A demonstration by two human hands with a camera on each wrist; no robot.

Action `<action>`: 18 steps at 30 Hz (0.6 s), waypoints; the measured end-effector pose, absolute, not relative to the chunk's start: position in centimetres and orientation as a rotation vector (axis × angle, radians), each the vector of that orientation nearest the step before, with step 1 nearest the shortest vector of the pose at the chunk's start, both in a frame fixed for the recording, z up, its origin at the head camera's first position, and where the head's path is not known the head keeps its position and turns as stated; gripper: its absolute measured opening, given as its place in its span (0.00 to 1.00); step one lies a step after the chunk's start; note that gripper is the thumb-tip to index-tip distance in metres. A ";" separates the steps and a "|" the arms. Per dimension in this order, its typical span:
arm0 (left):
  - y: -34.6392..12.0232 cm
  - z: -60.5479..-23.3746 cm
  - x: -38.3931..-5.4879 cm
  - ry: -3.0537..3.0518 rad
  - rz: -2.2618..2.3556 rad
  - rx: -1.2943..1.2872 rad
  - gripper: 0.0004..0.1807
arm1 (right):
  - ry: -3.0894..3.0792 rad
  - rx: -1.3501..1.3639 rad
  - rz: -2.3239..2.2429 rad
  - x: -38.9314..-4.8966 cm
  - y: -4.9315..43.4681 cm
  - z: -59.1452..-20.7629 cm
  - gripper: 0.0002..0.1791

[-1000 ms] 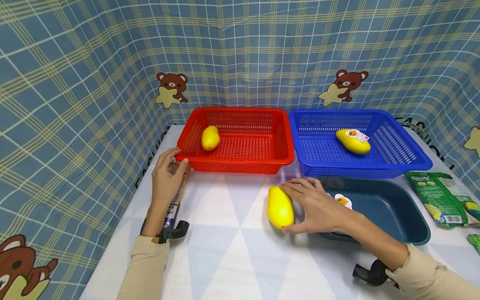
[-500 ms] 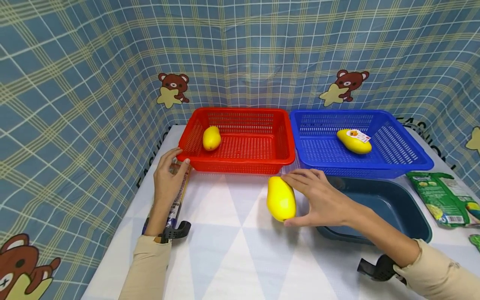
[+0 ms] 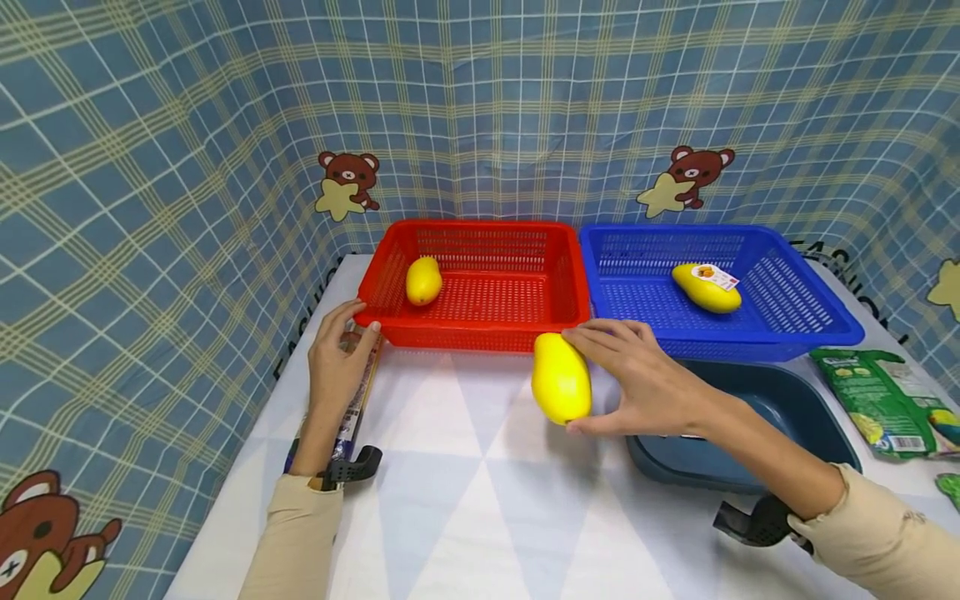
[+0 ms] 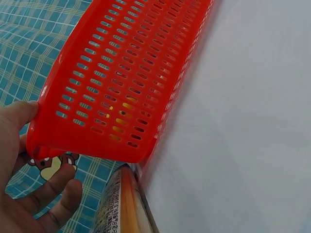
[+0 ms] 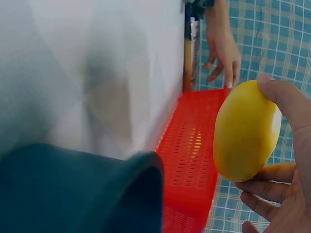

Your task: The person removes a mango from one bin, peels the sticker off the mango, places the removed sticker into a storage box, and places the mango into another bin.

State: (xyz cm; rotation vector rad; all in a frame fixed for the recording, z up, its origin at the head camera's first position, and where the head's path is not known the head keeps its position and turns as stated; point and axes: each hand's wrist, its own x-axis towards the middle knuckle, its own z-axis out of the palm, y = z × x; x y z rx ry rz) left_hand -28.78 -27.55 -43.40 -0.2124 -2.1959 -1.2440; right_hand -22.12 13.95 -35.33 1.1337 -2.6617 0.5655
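Note:
My right hand (image 3: 645, 379) pinches a yellow mango (image 3: 561, 379) between thumb and fingers, holding it above the table by its two ends. In the right wrist view, the mango (image 5: 247, 131) has nothing beneath it and shows no label on this side. My left hand (image 3: 337, 358) grips the near left corner of the red basket (image 3: 480, 337); the left wrist view has the thumb against the basket's rim (image 4: 46, 92), with other fingers curled below. Inside that basket lies another mango (image 3: 424, 281). A mango with a label (image 3: 707, 288) lies in the blue basket (image 3: 720, 346).
A dark teal tub (image 3: 750, 467) stands under my right forearm, before the blue basket. Green packets (image 3: 877, 400) lie at the right edge. Under my left hand is a long printed package (image 3: 352, 417). A checked cloth (image 3: 510, 108) hangs behind the baskets.
My right hand has lifted the mango off the table and moved it up and away, toward the red basket's front. The left hand has kept its place at the basket corner.

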 end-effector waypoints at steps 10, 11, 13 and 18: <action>-27.6 -43.6 -28.7 -2.191 -1.248 -0.209 0.24 | -2.606 1.152 0.523 -23.3 13.6 -33.9 0.56; -27.5 -43.6 -28.7 -2.188 -1.252 -0.213 0.24 | -2.600 1.153 0.521 -23.5 13.5 -33.8 0.56; -27.5 -43.6 -28.8 -2.178 -1.264 -0.224 0.24 | -2.596 1.156 0.520 -23.8 13.4 -33.6 0.56; -27.6 -43.7 -28.9 -2.169 -1.268 -0.233 0.23 | -2.602 1.151 0.526 -24.6 12.8 -33.0 0.56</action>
